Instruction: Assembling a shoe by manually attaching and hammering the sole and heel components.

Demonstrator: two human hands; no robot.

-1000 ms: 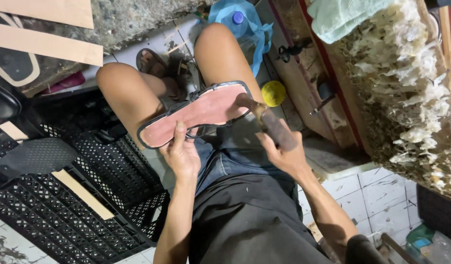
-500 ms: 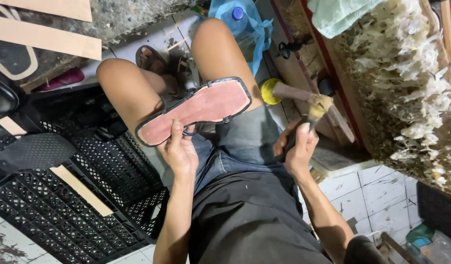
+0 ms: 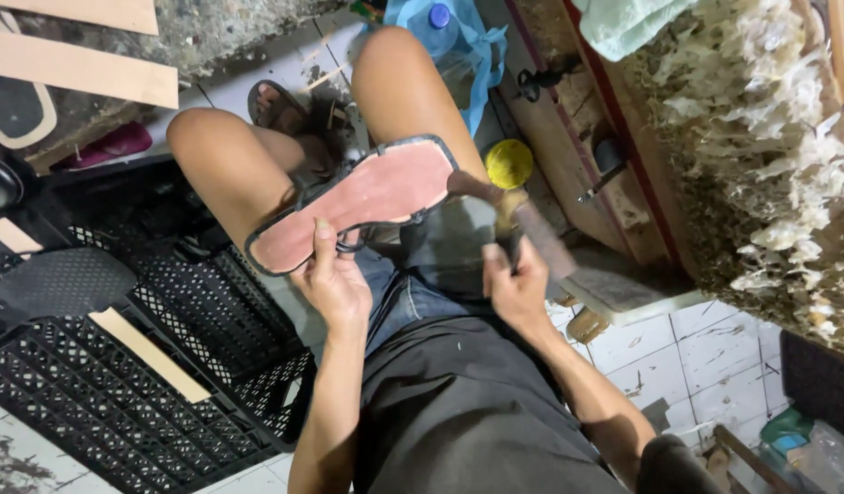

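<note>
A black crate (image 3: 120, 402) lay at 8 o'clock with a wood strip (image 3: 147, 352) across it. The left hand (image 3: 335, 284) gripped the near edge of a pink sole (image 3: 358, 203), thumb pressed on its face; the sole rested over the 2 bare knees near centre. At 3 o'clock of the sole, the right hand (image 3: 513, 284) closed its fingers around a brush (image 3: 518, 224), bristles touching the sole's end. A yellow ball (image 3: 509, 163) sat at 1 o'clock, beside a wooden bench (image 3: 614, 210)
</note>
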